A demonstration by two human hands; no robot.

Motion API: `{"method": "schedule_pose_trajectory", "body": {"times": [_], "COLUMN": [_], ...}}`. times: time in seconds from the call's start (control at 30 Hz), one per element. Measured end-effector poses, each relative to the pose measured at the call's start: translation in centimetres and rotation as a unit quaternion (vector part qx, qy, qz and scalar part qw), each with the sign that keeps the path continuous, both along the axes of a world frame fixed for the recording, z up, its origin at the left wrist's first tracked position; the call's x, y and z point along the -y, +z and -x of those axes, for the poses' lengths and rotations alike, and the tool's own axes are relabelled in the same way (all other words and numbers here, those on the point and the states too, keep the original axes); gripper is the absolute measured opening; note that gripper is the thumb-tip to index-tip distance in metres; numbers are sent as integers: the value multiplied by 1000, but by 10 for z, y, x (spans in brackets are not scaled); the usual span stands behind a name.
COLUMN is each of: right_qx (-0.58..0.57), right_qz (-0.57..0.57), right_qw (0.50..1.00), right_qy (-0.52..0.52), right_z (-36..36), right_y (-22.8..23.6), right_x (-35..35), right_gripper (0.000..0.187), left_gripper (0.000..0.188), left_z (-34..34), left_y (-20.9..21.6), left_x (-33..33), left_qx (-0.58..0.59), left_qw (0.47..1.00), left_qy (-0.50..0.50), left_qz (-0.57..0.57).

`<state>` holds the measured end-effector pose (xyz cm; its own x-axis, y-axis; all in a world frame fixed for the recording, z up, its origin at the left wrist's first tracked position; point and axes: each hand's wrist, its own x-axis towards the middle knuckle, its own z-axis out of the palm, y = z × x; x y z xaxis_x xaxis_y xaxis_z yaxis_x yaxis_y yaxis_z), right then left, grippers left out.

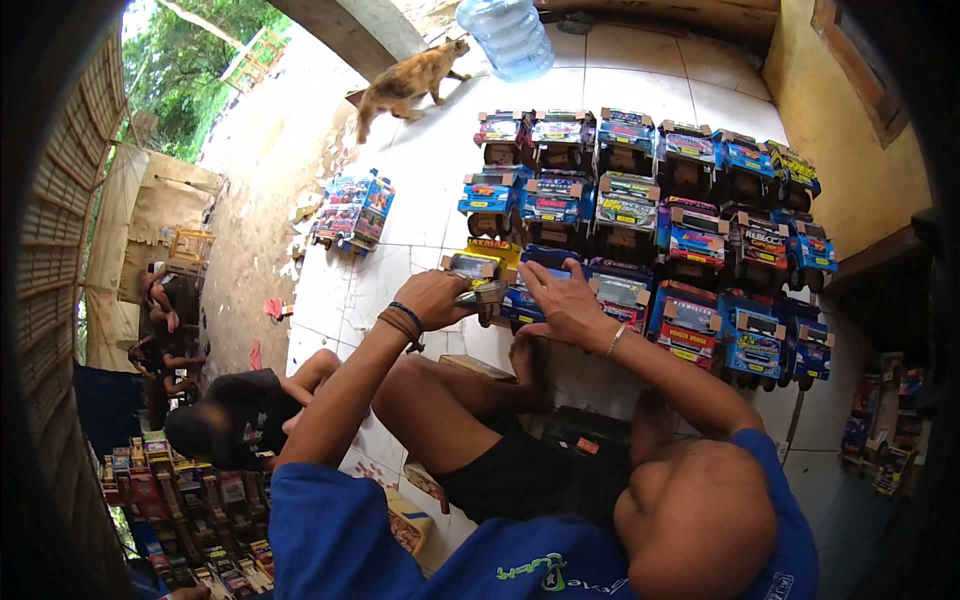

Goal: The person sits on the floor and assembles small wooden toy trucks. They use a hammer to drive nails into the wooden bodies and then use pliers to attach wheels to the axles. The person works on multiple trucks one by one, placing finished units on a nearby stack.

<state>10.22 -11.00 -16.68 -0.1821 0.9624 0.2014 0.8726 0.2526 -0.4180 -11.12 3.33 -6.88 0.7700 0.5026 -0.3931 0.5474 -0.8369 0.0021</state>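
My left hand [432, 300], with dark bracelets at the wrist, is closed around a grey metal staple gun [484, 296]. The tool's front end is against or just over the near edge of a yellow toy truck [485, 262]; exact contact cannot be told. My right hand [572, 302] lies with fingers spread over a blue toy truck [540, 262] beside the yellow one, touching its top. More toy trucks made of wood and printed card stand in rows, among them a white-and-blue one [620, 290] right of that hand and a red-and-blue one [688, 325].
A cat [415, 82] walks by a large clear water bottle [507, 38] at the back. Stacked printed toys [352, 210] lie on the tiles at left. Another person [240, 415] sits at my left, near many more toy trucks [190, 495]. A yellow wall [860, 150] bounds the right.
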Motion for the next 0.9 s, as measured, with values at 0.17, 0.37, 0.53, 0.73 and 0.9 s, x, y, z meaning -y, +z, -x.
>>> {"method": "schedule_pose_trajectory", "body": {"times": [0.17, 0.37, 0.53, 0.73, 0.9], "right_qx": [-20, -43, -60, -52, -61], "right_qz": [-36, -21, -14, -7, -5], "right_qw": [999, 999, 998, 999, 998], "right_qy": [17, 9, 11, 11, 10], "right_z": [14, 18, 18, 17, 17], "right_y": [-16, -23, -23, -22, -21], "right_x": [-15, -18, -18, -18, -19], "right_gripper": [100, 98, 95, 93, 90], "left_gripper": [45, 46, 45, 42, 41], "left_z": [0, -1, -7, -14, -23], "left_y": [-6, -14, -14, -10, -7], "left_x": [0, -1, -3, -4, -4], "left_qx": [9, 4, -9, -13, -75], "left_qw": [1000, 1000, 1000, 999, 997], "left_qy": [7, 6, -7, -34, 5], "left_qz": [11, 4, -11, -21, 2]}}
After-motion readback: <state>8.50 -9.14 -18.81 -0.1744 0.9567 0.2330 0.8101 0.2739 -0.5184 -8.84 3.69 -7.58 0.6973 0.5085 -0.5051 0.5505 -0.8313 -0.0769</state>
